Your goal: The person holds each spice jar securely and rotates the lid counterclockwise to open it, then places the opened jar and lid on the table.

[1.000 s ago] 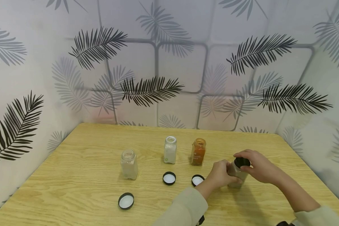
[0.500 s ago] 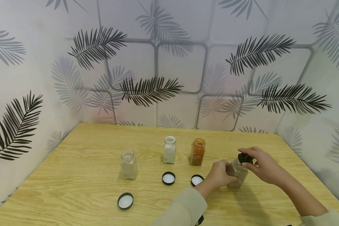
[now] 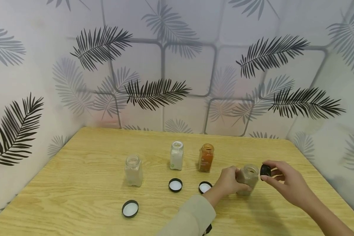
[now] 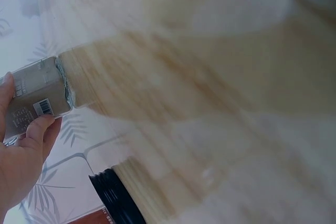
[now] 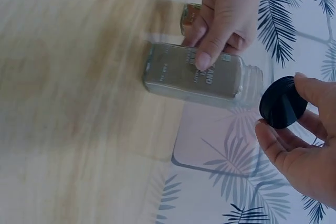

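At the right of the table stands a square glass jar of grey-brown powder (image 3: 248, 180), its mouth uncovered. My left hand (image 3: 228, 181) grips the jar round its body; in the left wrist view a barcode shows on the jar's side. Just right of the jar's mouth, my right hand (image 3: 289, 183) pinches a black screw lid (image 3: 265, 172) between thumb and fingers. In the right wrist view the lid (image 5: 284, 103) is apart from the threaded neck, and the jar (image 5: 194, 74) is nearly full.
Three more uncapped jars stand on the wooden table (image 3: 85, 183): one with pale powder (image 3: 134, 173), one with white contents (image 3: 176, 157), one with orange-red powder (image 3: 206, 160). Black lids lie upturned before them: a left lid (image 3: 130, 208), a middle lid (image 3: 175, 185) and a right lid (image 3: 205, 186).
My right hand has lifted the black lid off the jar's neck and moved it to the right, uncovering the mouth. My left hand has kept its grip on the jar in place.
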Available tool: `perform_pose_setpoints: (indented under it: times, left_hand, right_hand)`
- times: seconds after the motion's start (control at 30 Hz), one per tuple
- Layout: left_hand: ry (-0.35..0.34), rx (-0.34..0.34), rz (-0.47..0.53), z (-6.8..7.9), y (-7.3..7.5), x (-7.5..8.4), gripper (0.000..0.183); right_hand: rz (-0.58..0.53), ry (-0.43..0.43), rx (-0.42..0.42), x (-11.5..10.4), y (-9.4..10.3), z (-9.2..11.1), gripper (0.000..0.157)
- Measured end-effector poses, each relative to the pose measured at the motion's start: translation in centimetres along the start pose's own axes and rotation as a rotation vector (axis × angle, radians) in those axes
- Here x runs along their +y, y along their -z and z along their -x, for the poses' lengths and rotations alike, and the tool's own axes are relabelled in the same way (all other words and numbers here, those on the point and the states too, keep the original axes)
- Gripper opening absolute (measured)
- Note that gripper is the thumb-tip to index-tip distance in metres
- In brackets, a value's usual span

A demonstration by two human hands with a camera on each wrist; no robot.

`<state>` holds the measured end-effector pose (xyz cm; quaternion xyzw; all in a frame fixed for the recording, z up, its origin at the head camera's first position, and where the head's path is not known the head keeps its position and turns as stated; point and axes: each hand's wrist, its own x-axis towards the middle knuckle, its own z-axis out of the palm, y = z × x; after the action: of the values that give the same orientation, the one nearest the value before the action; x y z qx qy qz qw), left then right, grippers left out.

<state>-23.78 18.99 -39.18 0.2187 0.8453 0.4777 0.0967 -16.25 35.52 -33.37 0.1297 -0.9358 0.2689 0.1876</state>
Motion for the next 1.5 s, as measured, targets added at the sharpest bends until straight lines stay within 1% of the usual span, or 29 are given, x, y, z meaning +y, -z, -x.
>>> perform_pose_setpoints:
  times: [0.1, 0.27, 0.37, 0.43, 0.53, 0.6, 0.73, 0.8, 0.87, 0.93, 1.13, 1.27, 1.33, 1.43, 1.5]
  left_hand:
    - [-0.001, 0.002, -0.005, 0.0, 0.1, 0.1, 0.04]
    - [0.003, 0.003, -0.006, 0.1, 0.1, 0.2, 0.041]
    - [0.004, 0.002, -0.004, 0.1, 0.0, 0.2, 0.041]
    - [0.004, 0.002, -0.005, 0.1, 0.0, 0.2, 0.041]
    - [0.006, 0.003, -0.006, 0.0, 0.0, 0.2, 0.041]
    - [0.008, 0.005, -0.005, 0.0, 0.0, 0.2, 0.04]
    - [0.001, 0.01, -0.009, -0.1, -0.1, 0.1, 0.04]
    - [-0.004, 0.011, -0.011, -0.1, -0.1, 0.1, 0.04]
    - [-0.006, 0.01, -0.009, -0.1, -0.1, 0.1, 0.04]
    - [-0.003, 0.009, -0.005, -0.1, -0.1, 0.1, 0.04]
    - [0.003, 0.012, -0.009, -0.1, 0.0, 0.2, 0.038]
    - [0.003, 0.011, -0.015, -0.1, 0.0, 0.2, 0.038]
    - [0.002, 0.011, -0.018, -0.1, -0.1, 0.2, 0.039]
    - [0.004, 0.012, -0.019, 0.0, -0.1, 0.2, 0.039]
    - [0.007, 0.013, -0.016, 0.0, -0.1, 0.2, 0.039]
  right_hand:
    - [-0.034, -0.047, 0.006, 0.0, -0.2, 0.8, 0.039]
    - [-0.094, -0.148, -0.011, 0.0, -0.6, 2.0, 0.041]
    - [-0.131, -0.186, -0.04, 0.4, -0.8, 2.6, 0.04]
    - [-0.18, -0.205, -0.069, 0.7, -1.0, 2.9, 0.04]
    - [-0.268, -0.201, -0.109, 1.3, -1.5, 3.4, 0.038]
    - [-0.297, -0.174, -0.122, 1.6, -1.8, 3.5, 0.036]
    - [-0.24, -0.094, -0.105, 2.0, -2.6, 4.0, 0.033]
    - [-0.201, -0.063, -0.094, 2.1, -3.0, 4.3, 0.032]
    - [-0.189, -0.045, -0.101, 2.2, -3.3, 4.5, 0.033]
    - [-0.193, -0.038, -0.129, 2.4, -3.6, 4.7, 0.032]
    - [-0.201, -0.071, -0.273, 2.4, -4.4, 5.3, 0.03]
    - [-0.213, -0.147, -0.358, 2.3, -4.7, 5.4, 0.031]
    - [-0.236, -0.187, -0.394, 2.2, -4.9, 5.5, 0.033]
    - [-0.275, -0.212, -0.422, 2.0, -5.1, 5.5, 0.035]
    - [-0.295, -0.206, -0.43, 2.0, -5.2, 5.6, 0.035]
